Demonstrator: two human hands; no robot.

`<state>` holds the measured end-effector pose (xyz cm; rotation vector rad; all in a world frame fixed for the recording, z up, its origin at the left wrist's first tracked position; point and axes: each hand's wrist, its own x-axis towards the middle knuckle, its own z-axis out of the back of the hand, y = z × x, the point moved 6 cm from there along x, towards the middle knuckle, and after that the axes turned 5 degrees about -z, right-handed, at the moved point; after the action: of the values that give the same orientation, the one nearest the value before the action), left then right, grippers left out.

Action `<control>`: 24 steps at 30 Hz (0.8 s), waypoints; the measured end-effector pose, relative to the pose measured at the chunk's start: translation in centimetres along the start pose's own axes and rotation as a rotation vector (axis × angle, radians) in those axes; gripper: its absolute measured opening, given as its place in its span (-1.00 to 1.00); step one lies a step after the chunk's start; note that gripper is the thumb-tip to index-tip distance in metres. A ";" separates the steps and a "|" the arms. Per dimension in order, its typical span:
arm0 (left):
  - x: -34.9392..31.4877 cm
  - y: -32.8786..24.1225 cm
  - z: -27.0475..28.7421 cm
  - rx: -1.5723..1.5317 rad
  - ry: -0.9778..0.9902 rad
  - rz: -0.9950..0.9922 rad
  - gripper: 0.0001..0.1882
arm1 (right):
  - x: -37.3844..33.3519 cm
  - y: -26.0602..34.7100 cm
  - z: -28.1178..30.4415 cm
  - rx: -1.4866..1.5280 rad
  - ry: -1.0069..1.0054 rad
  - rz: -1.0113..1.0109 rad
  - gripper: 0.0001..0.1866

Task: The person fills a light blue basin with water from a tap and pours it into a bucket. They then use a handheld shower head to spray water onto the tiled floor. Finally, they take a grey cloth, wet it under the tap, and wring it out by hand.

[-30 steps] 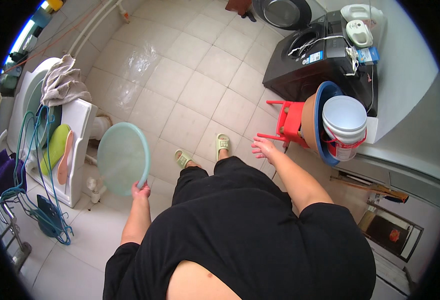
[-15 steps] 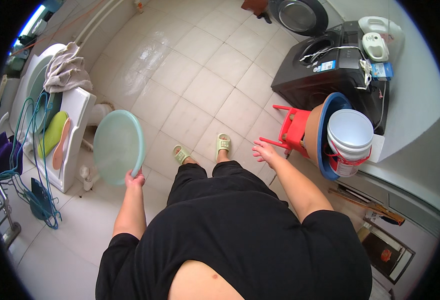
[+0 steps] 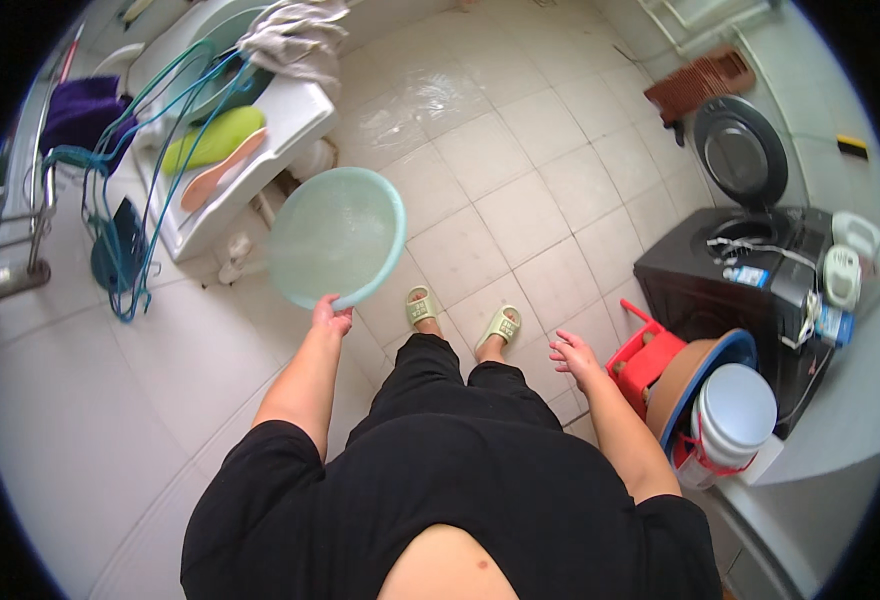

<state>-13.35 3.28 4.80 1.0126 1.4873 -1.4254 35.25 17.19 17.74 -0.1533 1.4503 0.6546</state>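
My left hand (image 3: 332, 314) grips the near rim of a round, pale green plastic basin (image 3: 332, 238). Its fingers beneath the rim are partly hidden. The basin hangs in the air over the tiled floor, its hollow side facing up. To the right, my right hand (image 3: 576, 358) is held out with its fingers apart and nothing in it. It is nearest to a red plastic stool (image 3: 646, 366), which lies tipped beside stacked basins, and I see a small gap between them.
At left stands a white sink (image 3: 290, 125) with a grey towel (image 3: 295, 42), a green scoop-shaped thing (image 3: 215, 138) and blue hangers (image 3: 150, 150) nearby. On the right are a brown-and-blue basin stack (image 3: 688, 382), white buckets (image 3: 735, 415) and a black washing machine (image 3: 730, 260) with its door raised.
My view has turned to the left, so the room's things sit farther right and lower. The basin is still in my left hand and shows more of its inside. My right hand stays open.
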 end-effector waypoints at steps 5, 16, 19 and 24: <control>1.6 -1.0 1.7 0.050 0.109 0.002 -0.79 | 2.0 6.3 -5.4 -0.126 0.127 0.108 -0.45; -0.8 -2.3 1.2 0.115 0.201 -0.055 -0.64 | 6.3 15.8 -20.6 -0.265 0.340 0.114 -0.33; -0.8 -2.6 1.8 0.113 0.206 -0.077 -0.66 | 8.3 16.4 -25.4 -0.093 0.432 -0.001 -0.22; -1.7 -3.8 2.4 0.178 0.182 -0.113 -0.66 | 9.1 17.0 -30.4 0.277 0.509 -0.094 -0.26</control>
<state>-16.29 0.69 7.60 1.2111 1.5905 -1.6037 0.28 19.54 9.63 -0.1781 1.9943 0.3404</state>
